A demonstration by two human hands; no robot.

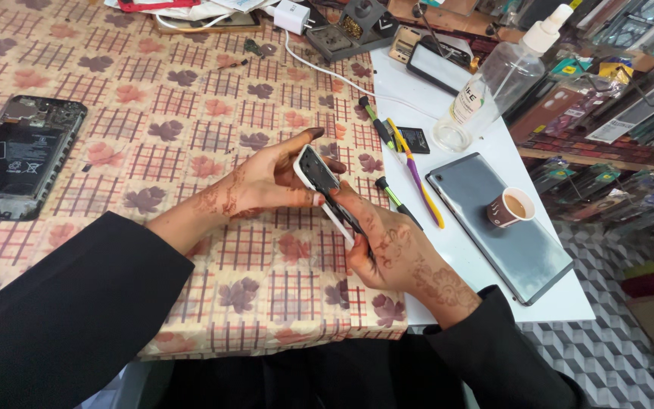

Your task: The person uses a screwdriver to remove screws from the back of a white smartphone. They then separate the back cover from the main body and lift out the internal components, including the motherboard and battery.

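Both hands are clamped on one white phone (325, 193), held tilted above the counter (191, 121). The left hand (266, 182) wraps its upper end, thumb pressed on the near edge. The right hand (387, 250) cups the lower end from below, and a thin dark tool seems to lie along the phone's edge under the fingers; I cannot tell its tip.

The phone is held in the air by its edges only. A slip of either grip could drop it onto the counter, and hard levering at the rim might crack the frame or nick a finger.

Just right of the right hand lie two drivers (387, 193) and a purple-and-yellow tool (418, 178). Beyond them a grey tablet (509, 235) carries a small cup (510, 207) of brown drink. A stray elbow could tip the cup over the tablet. A clear spray bottle (493, 83) stands farther off.

Well to the left of the left hand rests an opened phone (17, 155), its insides bare, where loose parts could scatter.

The counter wears a checked cloth with leaf prints, and a white mat (486, 303) lies on the right. Packed shop shelves (622, 98) stand beyond, over a cube-patterned floor (615, 356).
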